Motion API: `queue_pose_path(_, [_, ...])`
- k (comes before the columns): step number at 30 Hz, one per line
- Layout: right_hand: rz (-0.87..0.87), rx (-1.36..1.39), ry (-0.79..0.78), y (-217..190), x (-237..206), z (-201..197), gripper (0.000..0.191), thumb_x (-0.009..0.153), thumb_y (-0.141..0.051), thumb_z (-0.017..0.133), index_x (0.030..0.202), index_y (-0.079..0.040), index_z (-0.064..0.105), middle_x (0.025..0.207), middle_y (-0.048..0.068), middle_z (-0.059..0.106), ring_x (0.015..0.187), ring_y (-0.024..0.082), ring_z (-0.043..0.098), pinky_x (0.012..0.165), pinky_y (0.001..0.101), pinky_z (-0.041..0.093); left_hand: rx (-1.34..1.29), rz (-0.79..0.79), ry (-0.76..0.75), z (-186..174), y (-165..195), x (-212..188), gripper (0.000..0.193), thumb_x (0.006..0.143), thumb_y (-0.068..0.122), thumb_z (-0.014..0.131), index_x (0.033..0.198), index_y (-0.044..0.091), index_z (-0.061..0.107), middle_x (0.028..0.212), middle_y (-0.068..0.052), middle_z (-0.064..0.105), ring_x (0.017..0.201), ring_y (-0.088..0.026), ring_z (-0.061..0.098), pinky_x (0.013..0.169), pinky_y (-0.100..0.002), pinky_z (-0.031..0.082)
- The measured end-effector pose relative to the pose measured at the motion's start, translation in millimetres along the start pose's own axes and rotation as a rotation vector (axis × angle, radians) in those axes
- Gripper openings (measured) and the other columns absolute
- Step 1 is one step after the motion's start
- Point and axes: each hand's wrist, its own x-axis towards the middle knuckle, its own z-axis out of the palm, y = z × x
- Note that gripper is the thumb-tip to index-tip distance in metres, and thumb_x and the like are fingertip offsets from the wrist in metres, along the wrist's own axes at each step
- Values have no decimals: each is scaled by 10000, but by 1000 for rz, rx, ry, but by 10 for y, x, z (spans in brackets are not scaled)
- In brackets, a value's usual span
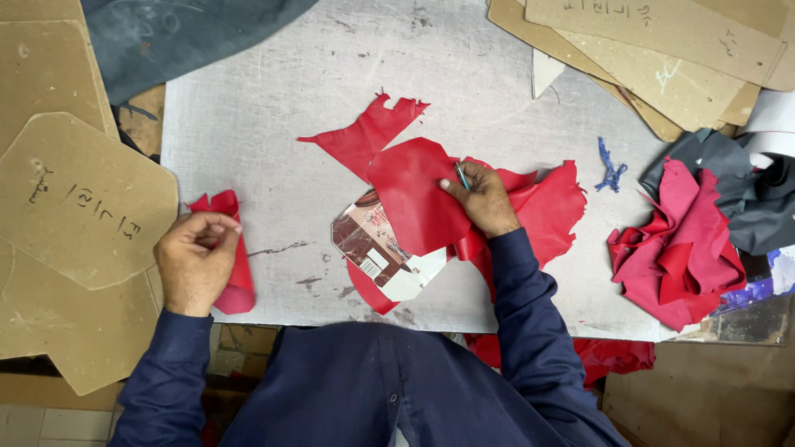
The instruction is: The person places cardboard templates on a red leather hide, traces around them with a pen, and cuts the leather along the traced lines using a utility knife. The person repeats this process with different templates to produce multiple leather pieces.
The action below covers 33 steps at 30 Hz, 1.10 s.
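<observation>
Red leather sheet (414, 199) lay mid-tabletop, thin, limp, light. Right hand (484, 199) pressed it flat, pen-like tool (461, 176) pinched in fingers. Left hand (195, 257) gripped red offcut (236, 273) at left edge. Best held by edge.

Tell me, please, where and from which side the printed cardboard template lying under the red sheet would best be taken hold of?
Probably by its bare lower corner, coming from the near table edge. The printed cardboard template lies flat, its upper right covered by the red leather piece that the right hand presses down. Only its left and lower edges are exposed. The left hand is nearer but holds a folded red scrap.
</observation>
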Motion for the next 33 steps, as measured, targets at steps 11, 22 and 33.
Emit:
queue_pose_path(11, [-45,12,-2,30,-67,3,161,983,-90,745,1076,27,687,829,-2,667,727,46,558,665,241,514,423,6,-10,43,110,124,383,820,185,890,1140,47,732,871,-53,689,775,-287,683,743,-447,554])
queue_pose_path(22, [-77,-25,-7,-58,-108,38,156,990,-100,739,1072,22,686,839,13,697,735,47,575,678,245,523,349,212,282,85,176,107,664,643,137,917,1161,-158,625,1044,-327,587,863,-444,646,717,-486,545])
queue_pose_path(33, [-236,-203,292,-237,-240,183,297,860,-168,831,1042,17,685,934,66,753,805,100,689,744,264,578,-116,140,29,398,405,-13,290,858,51,727,1147,70,731,1000,-92,771,897,-257,767,811,-361,596])
